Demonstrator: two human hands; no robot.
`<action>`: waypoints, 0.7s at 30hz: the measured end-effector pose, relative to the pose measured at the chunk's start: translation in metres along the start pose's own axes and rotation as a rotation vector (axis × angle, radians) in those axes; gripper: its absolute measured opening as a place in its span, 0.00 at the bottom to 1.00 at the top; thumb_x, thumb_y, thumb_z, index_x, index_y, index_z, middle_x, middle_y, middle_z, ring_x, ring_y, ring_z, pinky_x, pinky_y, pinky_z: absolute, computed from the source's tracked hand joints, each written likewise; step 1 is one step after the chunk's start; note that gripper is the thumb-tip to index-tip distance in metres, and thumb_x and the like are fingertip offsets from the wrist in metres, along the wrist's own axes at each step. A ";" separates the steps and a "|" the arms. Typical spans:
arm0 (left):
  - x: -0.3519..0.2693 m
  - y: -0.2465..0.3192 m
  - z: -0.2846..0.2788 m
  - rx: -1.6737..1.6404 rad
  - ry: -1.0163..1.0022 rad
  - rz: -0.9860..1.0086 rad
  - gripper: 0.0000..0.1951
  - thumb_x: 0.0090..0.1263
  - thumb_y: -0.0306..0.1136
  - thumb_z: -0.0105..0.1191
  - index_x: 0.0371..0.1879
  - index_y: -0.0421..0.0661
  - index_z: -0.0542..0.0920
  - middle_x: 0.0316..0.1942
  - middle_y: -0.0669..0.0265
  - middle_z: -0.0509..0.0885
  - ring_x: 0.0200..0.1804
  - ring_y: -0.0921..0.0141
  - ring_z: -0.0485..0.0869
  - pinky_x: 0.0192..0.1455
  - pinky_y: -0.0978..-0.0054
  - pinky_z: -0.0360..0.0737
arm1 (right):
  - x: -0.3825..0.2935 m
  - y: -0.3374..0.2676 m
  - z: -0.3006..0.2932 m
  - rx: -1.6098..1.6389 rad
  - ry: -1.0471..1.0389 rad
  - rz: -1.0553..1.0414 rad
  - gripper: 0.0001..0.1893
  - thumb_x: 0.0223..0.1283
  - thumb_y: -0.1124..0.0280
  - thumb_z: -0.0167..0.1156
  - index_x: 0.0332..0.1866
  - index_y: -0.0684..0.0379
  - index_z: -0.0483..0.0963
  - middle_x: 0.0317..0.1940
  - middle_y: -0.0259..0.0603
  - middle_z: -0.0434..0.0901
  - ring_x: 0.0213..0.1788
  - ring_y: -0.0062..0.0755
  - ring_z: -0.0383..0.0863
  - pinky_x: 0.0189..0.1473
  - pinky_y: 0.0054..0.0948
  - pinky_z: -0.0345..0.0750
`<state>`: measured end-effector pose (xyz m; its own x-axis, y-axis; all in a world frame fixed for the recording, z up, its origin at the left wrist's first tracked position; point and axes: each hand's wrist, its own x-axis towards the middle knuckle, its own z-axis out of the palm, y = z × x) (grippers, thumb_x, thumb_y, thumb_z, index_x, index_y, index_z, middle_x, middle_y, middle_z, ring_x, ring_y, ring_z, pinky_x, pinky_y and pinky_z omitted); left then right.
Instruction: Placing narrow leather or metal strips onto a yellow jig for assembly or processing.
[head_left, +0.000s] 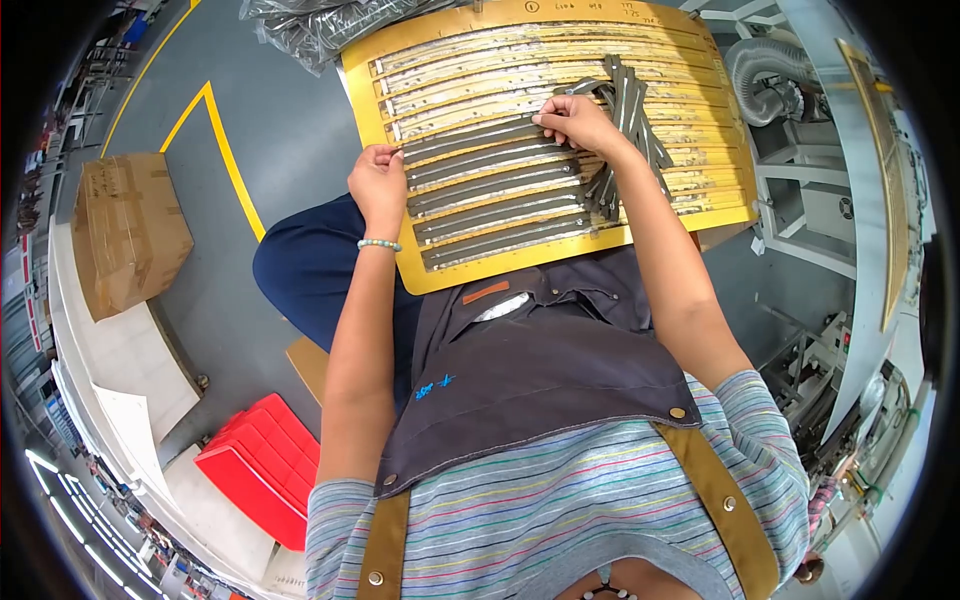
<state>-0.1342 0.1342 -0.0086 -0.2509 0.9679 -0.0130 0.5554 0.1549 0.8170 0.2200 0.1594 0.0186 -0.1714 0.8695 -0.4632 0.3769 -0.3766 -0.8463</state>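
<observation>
A yellow slotted board (517, 271) lies in front of me, with rows of narrow grooves. Several dark zipper strips (495, 211) lie side by side in its lower left grooves. My left hand (379, 180) pinches the left end of the uppermost laid zipper strip (472, 139) at the board's left edge. Fingers of my right hand (577, 124) pinch the same strip near its right end. Beside and partly beneath my right wrist is a loose pile of zipper strips (627, 112) on the board.
Clear plastic bags (322, 26) with dark contents lie beyond the board. A cardboard box (131, 232) and a red plastic bin (262, 469) are at left. At right are a metal frame (806, 176) and a flexible duct (750, 79).
</observation>
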 end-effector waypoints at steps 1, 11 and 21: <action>-0.003 0.003 0.003 0.033 0.018 0.011 0.07 0.69 0.29 0.70 0.41 0.40 0.90 0.33 0.62 0.92 0.31 0.71 0.89 0.41 0.70 0.86 | 0.003 0.003 -0.002 0.033 0.012 0.021 0.09 0.73 0.62 0.72 0.44 0.56 0.84 0.30 0.26 0.84 0.28 0.12 0.80 0.27 0.19 0.72; -0.007 0.009 0.007 0.172 0.105 0.027 0.09 0.68 0.32 0.71 0.43 0.45 0.88 0.32 0.66 0.89 0.37 0.61 0.89 0.45 0.61 0.85 | 0.007 0.012 0.003 0.113 0.075 0.000 0.10 0.72 0.62 0.73 0.39 0.56 0.82 0.28 0.27 0.84 0.24 0.12 0.79 0.22 0.19 0.70; -0.009 -0.010 0.008 0.324 0.377 0.199 0.34 0.69 0.40 0.73 0.67 0.33 0.74 0.65 0.47 0.73 0.67 0.50 0.76 0.67 0.55 0.77 | 0.001 0.004 0.011 0.019 0.135 -0.034 0.13 0.70 0.58 0.75 0.39 0.55 0.82 0.26 0.26 0.82 0.23 0.11 0.76 0.22 0.18 0.69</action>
<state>-0.1311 0.1251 -0.0216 -0.3501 0.8558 0.3808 0.8229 0.0868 0.5616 0.2109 0.1551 0.0122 -0.0595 0.9163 -0.3959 0.3555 -0.3512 -0.8662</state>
